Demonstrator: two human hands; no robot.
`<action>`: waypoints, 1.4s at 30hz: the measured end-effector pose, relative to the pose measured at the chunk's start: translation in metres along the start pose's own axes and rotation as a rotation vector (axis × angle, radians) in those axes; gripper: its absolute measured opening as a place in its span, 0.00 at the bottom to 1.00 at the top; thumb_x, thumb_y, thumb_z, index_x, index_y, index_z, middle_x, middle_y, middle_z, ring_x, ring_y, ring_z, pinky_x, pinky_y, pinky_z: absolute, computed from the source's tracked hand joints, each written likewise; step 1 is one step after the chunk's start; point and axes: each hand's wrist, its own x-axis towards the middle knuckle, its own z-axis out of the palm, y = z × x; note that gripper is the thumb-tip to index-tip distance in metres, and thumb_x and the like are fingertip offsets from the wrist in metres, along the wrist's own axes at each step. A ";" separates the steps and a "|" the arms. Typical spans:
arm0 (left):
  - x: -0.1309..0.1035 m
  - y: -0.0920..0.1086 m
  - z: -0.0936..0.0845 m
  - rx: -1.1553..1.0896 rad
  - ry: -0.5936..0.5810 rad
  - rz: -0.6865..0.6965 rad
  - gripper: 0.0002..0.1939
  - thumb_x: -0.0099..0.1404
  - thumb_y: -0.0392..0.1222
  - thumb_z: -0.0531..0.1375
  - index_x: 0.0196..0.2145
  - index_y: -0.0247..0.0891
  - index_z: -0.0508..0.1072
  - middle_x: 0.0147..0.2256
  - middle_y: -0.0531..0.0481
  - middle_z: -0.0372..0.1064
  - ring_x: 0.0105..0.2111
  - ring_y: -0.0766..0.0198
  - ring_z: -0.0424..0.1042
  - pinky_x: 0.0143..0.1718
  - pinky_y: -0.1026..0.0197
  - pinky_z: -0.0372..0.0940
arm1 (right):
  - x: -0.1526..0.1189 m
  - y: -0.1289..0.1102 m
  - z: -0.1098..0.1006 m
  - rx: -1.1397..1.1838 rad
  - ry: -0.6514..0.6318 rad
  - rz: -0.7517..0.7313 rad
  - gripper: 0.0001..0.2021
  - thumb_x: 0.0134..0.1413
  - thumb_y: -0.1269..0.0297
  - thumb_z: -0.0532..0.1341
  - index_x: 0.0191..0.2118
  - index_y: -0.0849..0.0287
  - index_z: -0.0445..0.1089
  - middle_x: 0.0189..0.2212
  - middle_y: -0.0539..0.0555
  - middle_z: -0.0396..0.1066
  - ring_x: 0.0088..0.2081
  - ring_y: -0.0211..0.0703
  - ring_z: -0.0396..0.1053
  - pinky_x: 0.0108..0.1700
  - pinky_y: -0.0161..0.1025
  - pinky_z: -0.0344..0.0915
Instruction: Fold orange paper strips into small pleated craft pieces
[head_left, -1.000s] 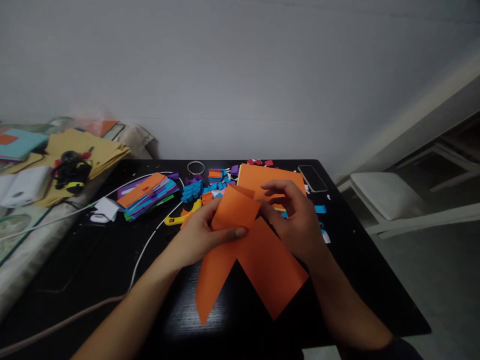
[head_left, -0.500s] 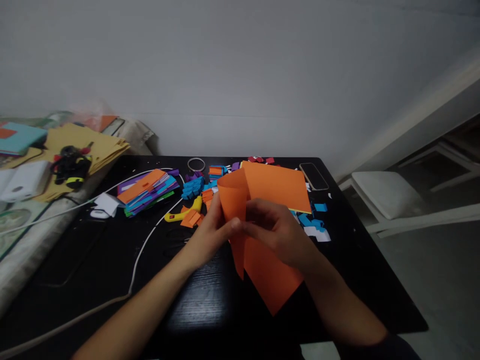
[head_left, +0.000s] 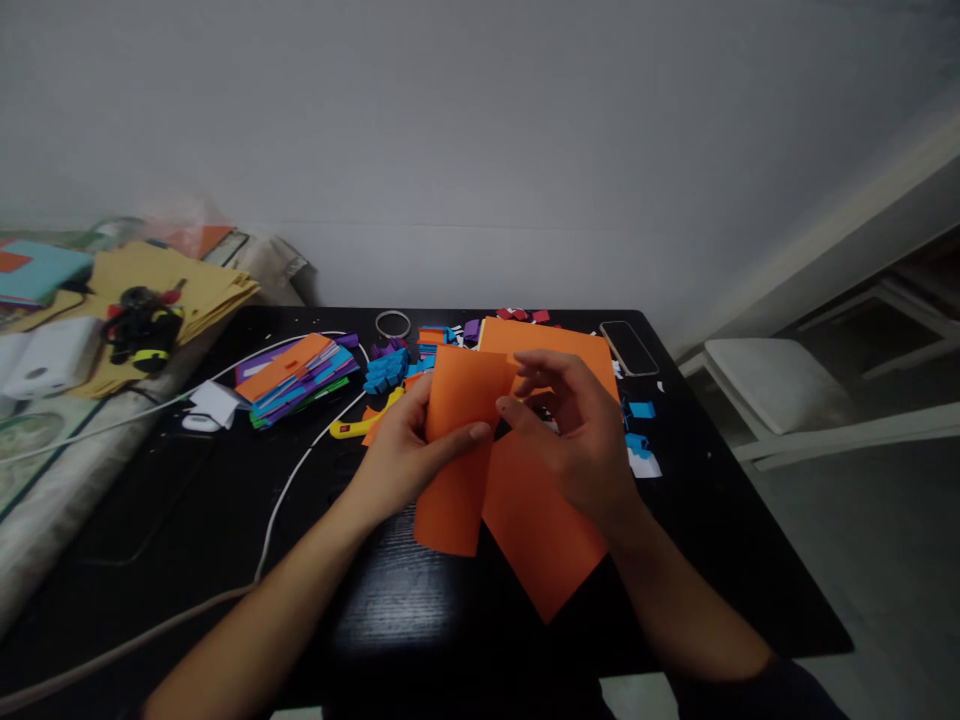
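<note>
An orange sheet (head_left: 457, 500), bent over on itself, is held upright above the table by my left hand (head_left: 409, 450), its thumb lying across the front. My right hand (head_left: 574, 430) is at the sheet's right edge with curved fingers apart; thumb and index finger are separated, and nothing shows between them. Below my right hand, another orange sheet (head_left: 547, 550) lies on the black table. Behind the hands is a stack of orange paper (head_left: 551, 340). Part of a yellow cutter (head_left: 360, 428) shows left of my left hand.
Blue folded strips (head_left: 386, 372) and a tape ring (head_left: 393, 324) lie behind. Left are a colorful paper pile (head_left: 300, 380) and a white cable (head_left: 274, 520). A phone (head_left: 628, 348) rests at the right; beyond the black table (head_left: 720, 560) stands a white chair (head_left: 772, 385).
The held orange sheet has turned from a cone-like curl to a flatter, wider fold. My right hand's fingers have opened and moved slightly away from my left thumb.
</note>
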 end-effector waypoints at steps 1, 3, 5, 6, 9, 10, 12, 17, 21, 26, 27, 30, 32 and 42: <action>0.000 0.000 0.001 0.007 0.000 0.003 0.28 0.61 0.49 0.73 0.57 0.43 0.75 0.52 0.44 0.78 0.48 0.51 0.77 0.46 0.55 0.73 | 0.001 0.001 0.000 0.042 -0.003 0.021 0.19 0.53 0.64 0.73 0.51 0.49 0.74 0.47 0.51 0.75 0.40 0.40 0.75 0.40 0.39 0.77; -0.002 0.000 0.003 0.019 0.005 -0.001 0.28 0.59 0.49 0.74 0.55 0.42 0.76 0.47 0.46 0.78 0.44 0.54 0.77 0.42 0.57 0.73 | 0.002 0.001 0.000 0.100 -0.015 0.068 0.21 0.53 0.63 0.74 0.52 0.49 0.74 0.44 0.50 0.76 0.38 0.39 0.75 0.39 0.39 0.77; -0.002 0.000 0.005 0.027 -0.004 -0.007 0.26 0.58 0.48 0.75 0.52 0.41 0.76 0.43 0.48 0.77 0.40 0.57 0.76 0.40 0.59 0.73 | 0.002 0.002 0.000 0.099 -0.011 0.086 0.17 0.53 0.64 0.74 0.49 0.50 0.76 0.38 0.49 0.77 0.33 0.38 0.75 0.36 0.37 0.77; -0.003 0.000 0.006 0.030 -0.017 -0.006 0.26 0.57 0.47 0.76 0.51 0.41 0.76 0.41 0.49 0.77 0.39 0.58 0.76 0.39 0.60 0.72 | 0.002 0.001 0.000 0.089 -0.003 0.087 0.14 0.53 0.64 0.74 0.45 0.51 0.77 0.35 0.48 0.77 0.32 0.37 0.75 0.35 0.37 0.76; -0.004 0.002 0.006 0.009 -0.047 0.007 0.24 0.59 0.46 0.75 0.51 0.41 0.76 0.41 0.50 0.76 0.38 0.60 0.75 0.39 0.61 0.72 | -0.001 0.000 0.001 0.088 -0.009 0.104 0.08 0.52 0.65 0.74 0.39 0.53 0.79 0.30 0.48 0.77 0.31 0.38 0.76 0.32 0.35 0.75; -0.004 0.003 0.005 -0.011 -0.045 0.017 0.22 0.61 0.47 0.73 0.50 0.41 0.77 0.41 0.50 0.76 0.38 0.61 0.75 0.39 0.62 0.72 | -0.001 -0.001 0.002 0.103 -0.019 0.114 0.09 0.52 0.66 0.75 0.39 0.54 0.79 0.30 0.48 0.78 0.32 0.39 0.77 0.33 0.36 0.76; -0.004 0.007 0.004 -0.056 -0.025 0.040 0.16 0.64 0.47 0.71 0.47 0.40 0.77 0.38 0.51 0.76 0.34 0.64 0.75 0.36 0.64 0.71 | -0.003 -0.001 0.003 0.139 -0.042 0.132 0.09 0.52 0.66 0.75 0.40 0.54 0.80 0.31 0.49 0.80 0.34 0.40 0.79 0.36 0.37 0.78; -0.004 0.014 0.003 -0.085 0.040 0.012 0.13 0.64 0.47 0.72 0.41 0.39 0.78 0.30 0.54 0.75 0.26 0.68 0.72 0.28 0.68 0.68 | -0.004 0.000 0.006 0.190 -0.071 0.154 0.11 0.52 0.67 0.75 0.42 0.54 0.80 0.35 0.50 0.82 0.38 0.42 0.82 0.43 0.40 0.80; -0.005 0.016 0.004 -0.069 0.099 -0.050 0.15 0.61 0.48 0.73 0.43 0.39 0.80 0.33 0.51 0.80 0.28 0.65 0.75 0.28 0.68 0.68 | -0.004 0.002 0.006 0.185 -0.069 0.160 0.12 0.53 0.65 0.75 0.44 0.53 0.79 0.37 0.51 0.83 0.39 0.43 0.82 0.44 0.42 0.80; -0.006 0.016 0.002 -0.051 0.131 -0.060 0.17 0.59 0.49 0.74 0.42 0.39 0.80 0.32 0.52 0.80 0.27 0.63 0.76 0.27 0.66 0.69 | -0.003 -0.001 0.004 0.175 -0.051 0.150 0.08 0.55 0.64 0.74 0.41 0.53 0.80 0.38 0.51 0.83 0.41 0.44 0.82 0.47 0.43 0.81; -0.006 0.015 0.001 -0.048 0.125 -0.060 0.17 0.59 0.49 0.74 0.42 0.39 0.80 0.32 0.52 0.80 0.28 0.63 0.76 0.28 0.66 0.70 | -0.003 -0.002 0.004 0.171 -0.051 0.151 0.08 0.55 0.65 0.74 0.41 0.54 0.80 0.37 0.51 0.83 0.41 0.44 0.82 0.47 0.44 0.81; -0.006 0.012 -0.003 -0.048 0.101 -0.068 0.16 0.59 0.49 0.74 0.41 0.39 0.81 0.33 0.51 0.81 0.29 0.62 0.77 0.30 0.65 0.71 | -0.003 -0.002 0.005 0.184 -0.068 0.151 0.06 0.55 0.66 0.74 0.39 0.54 0.81 0.36 0.51 0.83 0.40 0.43 0.82 0.46 0.42 0.81; -0.006 0.010 -0.006 -0.052 0.089 -0.082 0.16 0.59 0.49 0.74 0.41 0.39 0.82 0.35 0.50 0.82 0.30 0.61 0.78 0.31 0.64 0.71 | -0.003 -0.002 0.006 0.194 -0.085 0.153 0.06 0.55 0.66 0.74 0.39 0.54 0.81 0.36 0.51 0.83 0.40 0.43 0.82 0.45 0.42 0.81; -0.004 0.008 -0.009 -0.101 0.143 -0.164 0.13 0.55 0.46 0.77 0.36 0.39 0.85 0.33 0.48 0.83 0.29 0.61 0.78 0.33 0.62 0.73 | -0.005 -0.001 0.005 0.198 -0.160 0.185 0.06 0.55 0.63 0.73 0.40 0.53 0.81 0.36 0.51 0.83 0.39 0.44 0.82 0.42 0.42 0.81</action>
